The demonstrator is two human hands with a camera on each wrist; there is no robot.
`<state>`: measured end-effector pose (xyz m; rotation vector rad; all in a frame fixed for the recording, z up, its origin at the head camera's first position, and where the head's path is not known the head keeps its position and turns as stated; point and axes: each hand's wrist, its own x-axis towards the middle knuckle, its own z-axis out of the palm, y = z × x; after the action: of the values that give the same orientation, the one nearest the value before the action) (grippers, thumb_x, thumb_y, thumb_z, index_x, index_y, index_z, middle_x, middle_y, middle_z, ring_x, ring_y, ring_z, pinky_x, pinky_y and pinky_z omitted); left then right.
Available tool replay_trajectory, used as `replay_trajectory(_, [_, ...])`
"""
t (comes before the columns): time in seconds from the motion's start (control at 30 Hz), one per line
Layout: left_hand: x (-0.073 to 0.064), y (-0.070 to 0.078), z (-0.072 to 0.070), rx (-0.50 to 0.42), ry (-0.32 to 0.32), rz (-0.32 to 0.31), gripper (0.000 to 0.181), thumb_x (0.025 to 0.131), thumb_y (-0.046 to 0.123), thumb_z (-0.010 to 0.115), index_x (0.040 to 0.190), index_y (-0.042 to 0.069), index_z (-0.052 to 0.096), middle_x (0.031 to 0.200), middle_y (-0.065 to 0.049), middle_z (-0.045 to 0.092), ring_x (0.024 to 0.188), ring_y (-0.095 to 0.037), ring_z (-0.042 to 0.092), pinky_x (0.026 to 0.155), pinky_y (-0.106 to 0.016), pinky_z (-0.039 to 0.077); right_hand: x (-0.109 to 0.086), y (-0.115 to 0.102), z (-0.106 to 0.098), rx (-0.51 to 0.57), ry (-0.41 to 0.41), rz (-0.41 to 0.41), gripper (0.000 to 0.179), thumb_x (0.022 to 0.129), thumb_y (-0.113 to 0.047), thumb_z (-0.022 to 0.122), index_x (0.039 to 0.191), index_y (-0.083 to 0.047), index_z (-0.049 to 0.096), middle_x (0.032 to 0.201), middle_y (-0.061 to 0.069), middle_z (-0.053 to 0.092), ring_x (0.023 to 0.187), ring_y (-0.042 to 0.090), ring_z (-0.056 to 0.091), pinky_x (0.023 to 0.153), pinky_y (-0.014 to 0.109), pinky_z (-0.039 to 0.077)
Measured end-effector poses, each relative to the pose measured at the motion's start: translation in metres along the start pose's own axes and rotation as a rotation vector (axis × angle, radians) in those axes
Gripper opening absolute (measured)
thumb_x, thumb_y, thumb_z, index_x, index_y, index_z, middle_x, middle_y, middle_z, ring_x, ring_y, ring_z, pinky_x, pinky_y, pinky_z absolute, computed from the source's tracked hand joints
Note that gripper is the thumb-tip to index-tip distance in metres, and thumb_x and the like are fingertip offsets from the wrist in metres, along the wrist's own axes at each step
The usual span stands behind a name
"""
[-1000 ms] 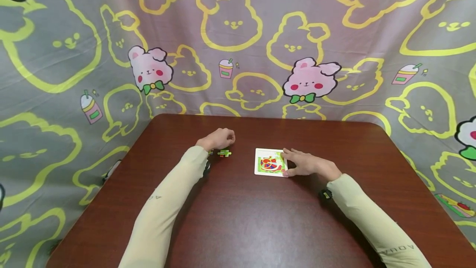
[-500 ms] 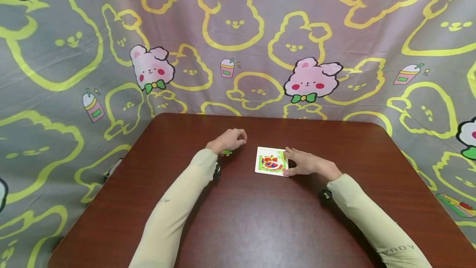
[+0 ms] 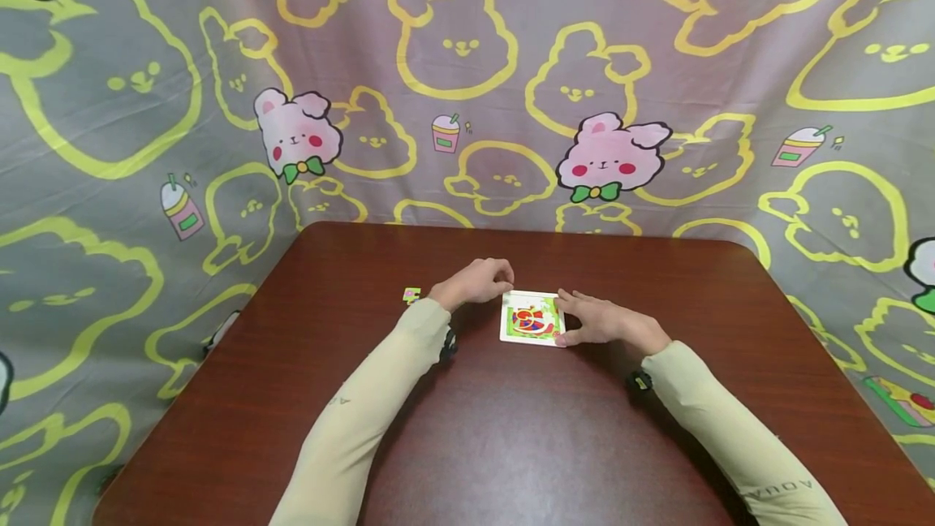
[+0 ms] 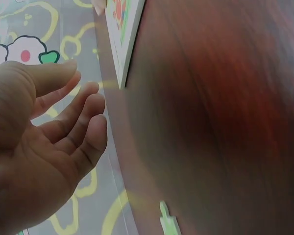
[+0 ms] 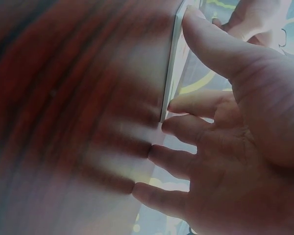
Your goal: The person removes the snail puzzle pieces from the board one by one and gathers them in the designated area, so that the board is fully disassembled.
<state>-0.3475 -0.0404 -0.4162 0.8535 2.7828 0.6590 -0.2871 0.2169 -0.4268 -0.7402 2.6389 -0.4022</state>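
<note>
A square jigsaw puzzle board (image 3: 532, 320) with a white frame and a partly filled red, blue and green picture lies flat on the table. My right hand (image 3: 595, 320) rests at its right side, fingers fairly straight. In the right wrist view, thumb and index fingertips touch the board's edge (image 5: 170, 73). My left hand (image 3: 480, 281) hovers by the board's far left corner, fingers loosely bent. In the left wrist view, nothing shows between that hand's (image 4: 49, 127) thumb and fingers. A loose puzzle piece (image 3: 411, 295) lies left of my left wrist.
The brown table (image 3: 482, 428) has a far edge near a patterned cloth (image 3: 467, 88) hanging behind and at both sides. A green puzzle piece (image 4: 170, 225) lies on the tabletop low in the left wrist view.
My left hand has moved right, away from the loose pieces, to the board's far left corner. The left piece has come into view behind it. My right hand stays put.
</note>
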Motion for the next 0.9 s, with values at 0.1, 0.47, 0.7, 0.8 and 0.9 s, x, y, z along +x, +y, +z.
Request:
replay_trajectory(0.1, [0.003, 0.006, 0.004, 0.022, -0.007, -0.007, 0.013, 0.096, 0.024, 0.061, 0.106, 0.015, 0.064, 0.099, 0.0, 0.068, 0.086, -0.012, 0.058, 0.077, -0.026, 0.047, 0.0, 0.0, 0.0, 0.007, -0.001, 0.003, 0.089, 0.088, -0.048, 0.068, 0.152, -0.001, 0.029, 0.161, 0.025, 0.017, 0.146, 0.05, 0.015, 0.114, 0.062, 0.022])
replay_trajectory(0.47, [0.01, 0.031, 0.015, 0.02, -0.075, -0.011, 0.032, 0.095, 0.022, 0.064, 0.125, 0.01, 0.061, 0.117, -0.005, 0.068, 0.105, -0.015, 0.063, 0.09, -0.03, 0.05, 0.0, -0.001, -0.002, 0.009, -0.012, 0.013, 0.089, 0.087, -0.048, 0.068, 0.152, -0.002, 0.03, 0.161, 0.024, 0.016, 0.147, 0.05, 0.015, 0.113, 0.064, 0.023])
replay_trajectory(0.7, [0.012, 0.042, 0.023, 0.035, -0.076, -0.044, 0.034, 0.091, 0.021, 0.069, 0.123, 0.011, 0.063, 0.116, -0.004, 0.068, 0.105, -0.016, 0.063, 0.092, -0.03, 0.05, 0.0, -0.001, -0.001, 0.0, -0.01, -0.001, 0.088, 0.088, -0.048, 0.068, 0.152, -0.001, 0.03, 0.161, 0.025, 0.016, 0.147, 0.05, 0.015, 0.113, 0.063, 0.024])
replay_trajectory(0.8, [0.013, 0.046, 0.026, 0.051, -0.068, -0.069, 0.033, 0.091, 0.022, 0.069, 0.122, 0.012, 0.064, 0.119, -0.003, 0.068, 0.108, -0.017, 0.062, 0.093, -0.031, 0.049, 0.0, 0.0, -0.001, 0.001, -0.005, -0.009, 0.087, 0.088, -0.047, 0.068, 0.152, -0.001, 0.03, 0.16, 0.025, 0.017, 0.146, 0.05, 0.016, 0.113, 0.063, 0.024])
replay_trajectory(0.9, [0.014, 0.049, 0.029, 0.063, -0.068, -0.095, 0.031, 0.091, 0.023, 0.069, 0.121, 0.015, 0.066, 0.122, -0.001, 0.068, 0.112, -0.018, 0.061, 0.095, -0.032, 0.048, -0.001, 0.0, -0.001, 0.003, -0.002, -0.003, 0.086, 0.089, -0.048, 0.067, 0.152, -0.003, 0.03, 0.161, 0.025, 0.017, 0.146, 0.05, 0.015, 0.112, 0.065, 0.024])
